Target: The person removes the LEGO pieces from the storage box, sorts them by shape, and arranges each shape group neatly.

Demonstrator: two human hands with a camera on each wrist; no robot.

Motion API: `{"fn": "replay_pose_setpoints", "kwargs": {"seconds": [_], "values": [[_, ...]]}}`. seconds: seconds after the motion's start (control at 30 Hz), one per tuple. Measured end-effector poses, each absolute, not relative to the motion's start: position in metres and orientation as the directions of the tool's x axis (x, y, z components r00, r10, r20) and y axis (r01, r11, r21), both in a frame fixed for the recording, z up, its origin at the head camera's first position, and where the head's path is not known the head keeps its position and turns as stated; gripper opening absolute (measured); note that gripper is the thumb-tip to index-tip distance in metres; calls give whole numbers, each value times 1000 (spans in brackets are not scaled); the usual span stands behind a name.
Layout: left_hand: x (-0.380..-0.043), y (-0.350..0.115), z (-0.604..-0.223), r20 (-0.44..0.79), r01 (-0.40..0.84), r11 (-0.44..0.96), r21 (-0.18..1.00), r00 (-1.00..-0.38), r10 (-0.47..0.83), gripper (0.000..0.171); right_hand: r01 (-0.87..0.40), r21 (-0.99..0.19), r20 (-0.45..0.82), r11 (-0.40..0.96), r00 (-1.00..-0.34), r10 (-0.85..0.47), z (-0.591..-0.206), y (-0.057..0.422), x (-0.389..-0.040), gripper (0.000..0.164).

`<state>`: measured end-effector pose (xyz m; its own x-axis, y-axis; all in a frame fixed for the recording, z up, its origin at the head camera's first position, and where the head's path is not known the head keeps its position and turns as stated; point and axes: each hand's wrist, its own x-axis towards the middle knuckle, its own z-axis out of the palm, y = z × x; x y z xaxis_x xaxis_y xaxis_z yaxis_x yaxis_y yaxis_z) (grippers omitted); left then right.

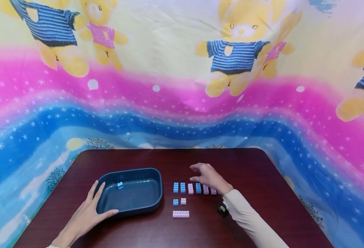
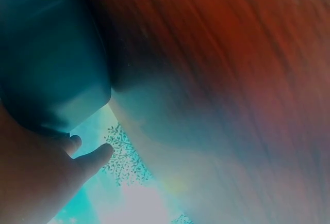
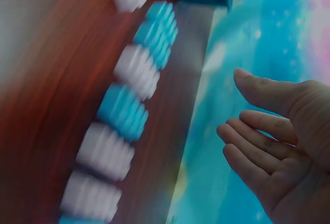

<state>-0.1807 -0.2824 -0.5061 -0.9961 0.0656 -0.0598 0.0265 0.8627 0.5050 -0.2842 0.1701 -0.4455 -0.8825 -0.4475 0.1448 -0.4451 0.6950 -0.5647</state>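
My left hand point(image 1: 86, 213) rests at the near left corner of a dark teal tray point(image 1: 161, 187), fingers spread along its side and thumb at the front rim. One small blue toy brick point(image 1: 120, 185) lies inside. In the left wrist view, that hand point(image 2: 51, 167) touches the tray wall point(image 2: 56, 53). My right hand point(image 1: 211, 177) hovers, holding nothing, over a row of blue and pink bricks, such as a pink brick point(image 1: 190, 188). The right wrist view shows this hand point(image 3: 278, 141) with loosely bent fingers beside a blurred blue brick point(image 3: 122, 111). My right forearm partly covers the row's right end.
Nearer the front lie a small blue brick point(image 1: 175, 202), a small pink brick point(image 1: 183, 201) and a long pink brick point(image 1: 181, 214). The brown table point(image 1: 145, 234) meets a printed cloth point(image 1: 175, 103) behind and at both sides.
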Motion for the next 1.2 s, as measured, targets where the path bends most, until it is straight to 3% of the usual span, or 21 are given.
{"fn": "replay_pose_setpoints", "kwargs": {"seconds": [0.6,1.0,1.2], "values": [[-177,-281,-508,-28,39,852,522,-998,63,121,-614,-506,152,605,-754,-639,-440,56,-284,43],[-178,-280,-508,-60,-3,846,533,-998,35,123,-654,-510,132,558,-701,-701,-453,-2,-289,44],[-179,-281,-508,-44,9,844,536,-998,38,123,-644,-526,127,555,-705,-697,-458,-21,-293,42]]}}
